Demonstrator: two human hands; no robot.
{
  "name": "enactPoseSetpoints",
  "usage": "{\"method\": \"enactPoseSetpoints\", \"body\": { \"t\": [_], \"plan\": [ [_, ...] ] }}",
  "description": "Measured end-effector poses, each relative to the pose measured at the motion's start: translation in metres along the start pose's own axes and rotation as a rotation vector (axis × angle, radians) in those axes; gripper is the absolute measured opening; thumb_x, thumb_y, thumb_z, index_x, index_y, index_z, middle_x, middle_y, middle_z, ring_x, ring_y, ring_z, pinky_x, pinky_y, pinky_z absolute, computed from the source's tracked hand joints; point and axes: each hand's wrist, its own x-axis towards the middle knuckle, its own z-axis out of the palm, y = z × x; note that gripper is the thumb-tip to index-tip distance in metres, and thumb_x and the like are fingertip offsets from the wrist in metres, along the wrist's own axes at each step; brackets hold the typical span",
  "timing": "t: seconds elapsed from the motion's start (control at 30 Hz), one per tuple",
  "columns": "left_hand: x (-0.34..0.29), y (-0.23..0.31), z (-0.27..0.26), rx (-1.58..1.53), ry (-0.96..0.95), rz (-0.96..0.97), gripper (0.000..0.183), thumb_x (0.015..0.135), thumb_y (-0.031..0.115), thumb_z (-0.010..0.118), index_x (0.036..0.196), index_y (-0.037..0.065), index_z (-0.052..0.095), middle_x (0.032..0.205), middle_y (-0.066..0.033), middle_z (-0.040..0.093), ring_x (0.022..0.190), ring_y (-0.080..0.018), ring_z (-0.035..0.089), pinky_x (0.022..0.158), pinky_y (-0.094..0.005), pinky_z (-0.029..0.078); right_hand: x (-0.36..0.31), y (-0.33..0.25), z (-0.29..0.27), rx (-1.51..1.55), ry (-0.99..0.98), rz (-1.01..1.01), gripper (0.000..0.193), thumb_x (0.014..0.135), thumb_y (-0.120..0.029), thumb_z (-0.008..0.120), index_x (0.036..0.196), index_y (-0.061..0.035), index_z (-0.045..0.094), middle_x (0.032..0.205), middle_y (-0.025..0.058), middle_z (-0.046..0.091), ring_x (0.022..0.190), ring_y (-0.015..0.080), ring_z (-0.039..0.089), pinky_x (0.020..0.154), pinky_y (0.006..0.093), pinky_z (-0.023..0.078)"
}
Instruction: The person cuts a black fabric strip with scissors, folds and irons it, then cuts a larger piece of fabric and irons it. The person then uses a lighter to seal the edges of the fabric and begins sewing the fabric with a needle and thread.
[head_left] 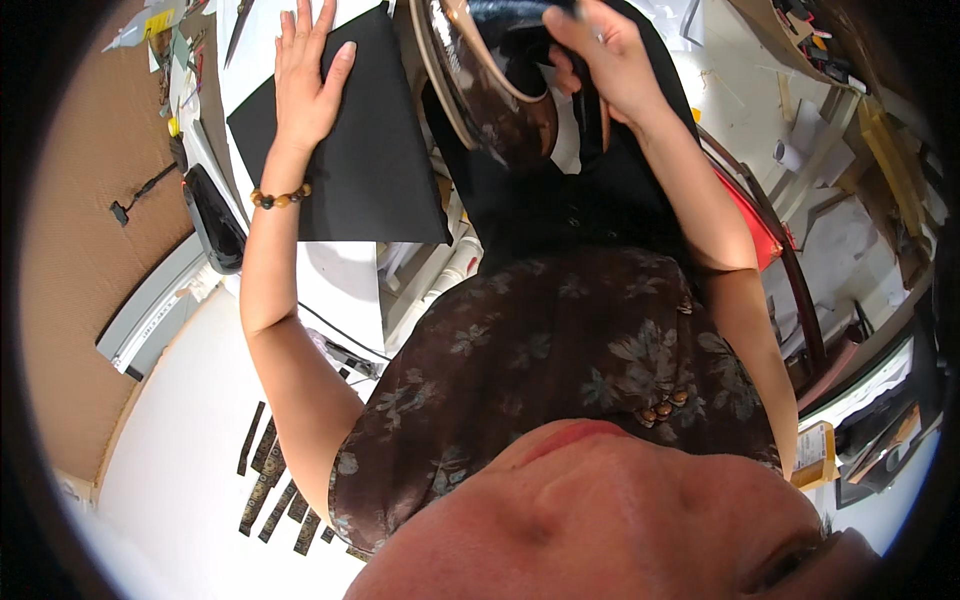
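Note:
My left hand (pixel 308 95) rests flat on a black sheet (pixel 375 175) with straight edges, its fingers stretched out and the thumb apart. Whether the sheet is cloth or a covered board I cannot tell. To the right of it, above my lap, a glossy dark-brown clothes iron (pixel 482 85) with a tan rim is held up by my right hand (pixel 622 75). The fingers of that hand wrap round its handle. The iron's far end is cut off by the upper edge of the picture, and its sole is not clearly seen.
Scissors or a similar pointed metal tool (pixel 238 32) lie beyond the sheet. A glossy black object (pixel 213 222) stands left of my forearm. Dark patterned strips (pixel 262 490) lie on a white surface, lower left. A red-seated chair (pixel 762 235) and cluttered shelving are on the right.

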Motion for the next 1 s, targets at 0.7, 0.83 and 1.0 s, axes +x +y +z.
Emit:
{"method": "enactPoseSetpoints", "body": {
  "t": [0.7,0.83,1.0],
  "plan": [
    [0.005,0.007,-0.003,0.060,-0.017,0.006,0.055,0.105,0.034,0.046,0.157,0.020,0.038,0.165,-0.0165,0.026,0.153,-0.0429,0.018,0.121,-0.0511,0.020,-0.016,0.019,0.037,-0.061,0.005,0.088,0.033,0.097,-0.033,0.070,0.108,-0.0029,0.062,0.056,-0.0014,0.053,0.044,0.0061,0.050,0.045,0.0232,0.041],
    [0.005,0.006,-0.001,0.037,-0.004,0.003,0.055,0.105,0.034,0.046,0.157,0.019,0.038,0.164,-0.0168,0.029,0.153,-0.0428,0.019,0.121,-0.0507,0.021,-0.010,0.017,0.033,-0.043,-0.016,0.124,0.030,0.097,-0.033,0.070,0.090,-0.0062,0.060,0.054,-0.0016,0.051,0.043,0.0064,0.049,0.044,0.0232,0.040],
    [0.006,0.007,-0.002,0.027,-0.014,0.007,0.055,0.105,0.032,0.047,0.157,0.017,0.038,0.164,-0.0168,0.030,0.153,-0.0421,0.019,0.121,-0.0495,0.021,-0.011,0.027,0.033,-0.004,-0.011,0.131,0.033,0.097,-0.033,0.070,0.080,-0.0088,0.055,0.053,-0.0017,0.051,0.042,0.0063,0.048,0.043,0.0231,0.039]
  ]
}}
